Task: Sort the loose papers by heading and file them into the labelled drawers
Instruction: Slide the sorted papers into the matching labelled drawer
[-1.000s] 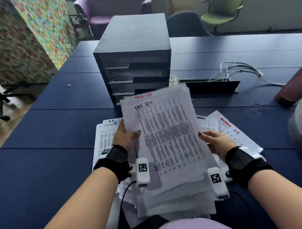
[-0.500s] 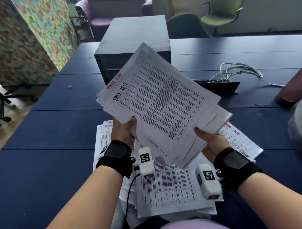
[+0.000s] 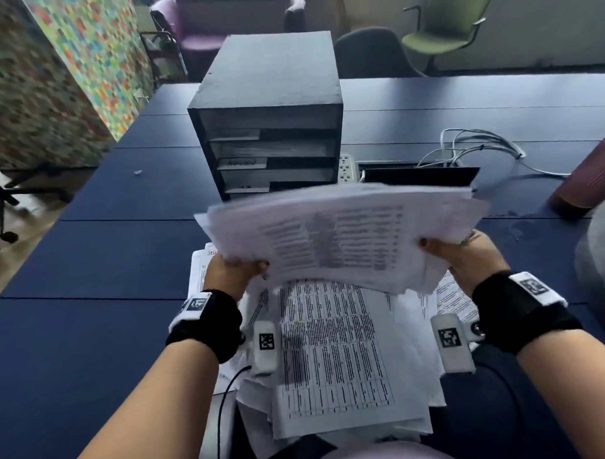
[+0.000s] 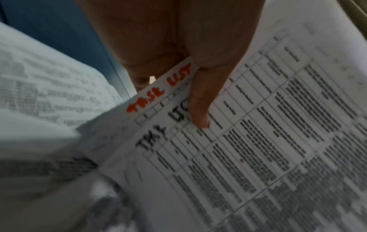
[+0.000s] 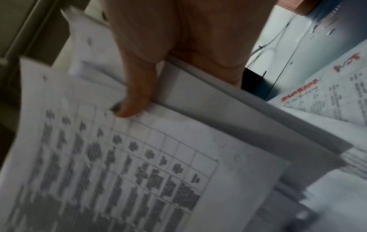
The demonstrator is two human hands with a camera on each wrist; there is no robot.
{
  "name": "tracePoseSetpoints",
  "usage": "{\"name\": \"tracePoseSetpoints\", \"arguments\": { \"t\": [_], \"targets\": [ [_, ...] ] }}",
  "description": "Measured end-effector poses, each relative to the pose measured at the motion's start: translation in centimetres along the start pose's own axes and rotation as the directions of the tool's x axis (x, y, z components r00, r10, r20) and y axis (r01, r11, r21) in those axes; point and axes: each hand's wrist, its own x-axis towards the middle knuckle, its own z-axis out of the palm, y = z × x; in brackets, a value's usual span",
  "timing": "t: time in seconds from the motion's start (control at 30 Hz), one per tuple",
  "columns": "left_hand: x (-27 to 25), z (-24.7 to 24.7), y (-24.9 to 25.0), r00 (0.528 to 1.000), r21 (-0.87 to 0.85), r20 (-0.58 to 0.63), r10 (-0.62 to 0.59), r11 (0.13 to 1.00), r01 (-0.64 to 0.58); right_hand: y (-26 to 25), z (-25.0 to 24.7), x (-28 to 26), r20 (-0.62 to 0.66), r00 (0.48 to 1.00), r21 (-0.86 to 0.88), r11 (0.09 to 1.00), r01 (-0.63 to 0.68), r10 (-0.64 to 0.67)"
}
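I hold a stack of printed sheets crosswise and nearly flat above the table, blurred by motion. My left hand grips its left end, thumb on top beside a red "TASK LIST" heading. My right hand grips the right end, thumb pressed on the top sheet. The black drawer unit with three labelled slots stands just beyond the stack. More loose papers lie on the table under my hands.
A power strip and a black cable box with white cables sit right of the drawers. A maroon cylinder stands at the right edge. Chairs line the far side of the blue table.
The stack has turned from upright and tilted to lying crosswise and flat, and has dropped lower, uncovering the drawer fronts. Both hands moved apart to its two ends.
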Motion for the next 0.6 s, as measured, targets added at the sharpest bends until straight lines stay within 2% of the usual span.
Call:
{"name": "tracePoseSetpoints", "arguments": {
  "t": [0.07, 0.17, 0.3, 0.47, 0.6],
  "targets": [
    [-0.4, 0.2, 0.3, 1.0, -0.021, 0.005, 0.007, 1.0, -0.007, 0.6, 0.2, -0.3, 0.03, 0.999, -0.081, 0.996, -0.023, 0.026],
    [-0.2, 0.6, 0.7, 0.999, -0.084, 0.013, 0.043, 0.996, -0.042, 0.6, 0.1, -0.4, 0.056, 0.998, -0.073, 0.997, -0.017, 0.021],
    [0.1, 1.2, 1.0, 0.998, -0.047, 0.042, 0.049, 0.998, -0.047, 0.5, 0.3, -0.2, 0.127, 0.991, -0.095, 0.995, -0.031, 0.043],
    [0.5, 0.9, 1.6, 0.996, -0.049, -0.035, 0.083, 0.995, -0.085, 0.6, -1.0, 0.1, 0.064, 0.998, -0.135, 0.991, -0.018, 0.026],
    [1.0, 0.6, 1.3, 0.996, -0.005, -0.06, 0.06, 0.998, -0.06, 0.9, -1.9, -0.3, 0.005, 1.0, -0.109, 0.994, -0.016, 0.017]
  ]
}}
